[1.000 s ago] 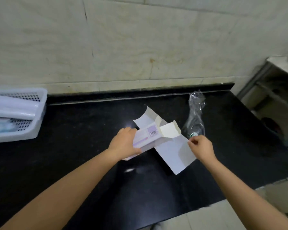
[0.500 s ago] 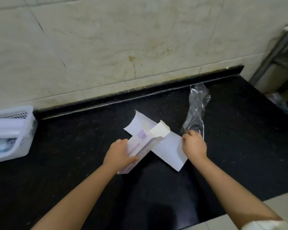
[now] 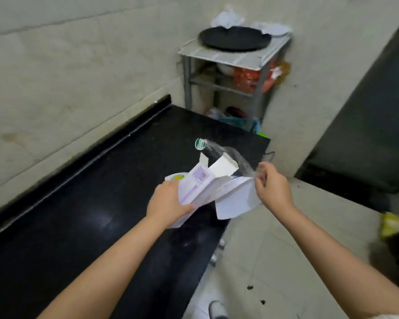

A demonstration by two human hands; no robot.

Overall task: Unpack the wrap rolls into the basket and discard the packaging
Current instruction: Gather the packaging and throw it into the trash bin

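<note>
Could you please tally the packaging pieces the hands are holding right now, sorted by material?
Cardboard or paper: 2, the opened box in the left hand and the white sheet pinched by the right hand.
Clear plastic: 1, the wrapper with a green sticker, also in the right hand.
Total: 3 pieces.

Both hands have lifted the carton [image 3: 200, 180], sheet [image 3: 237, 201] and plastic wrapper [image 3: 230, 155] off the counter [image 3: 78, 215].
</note>
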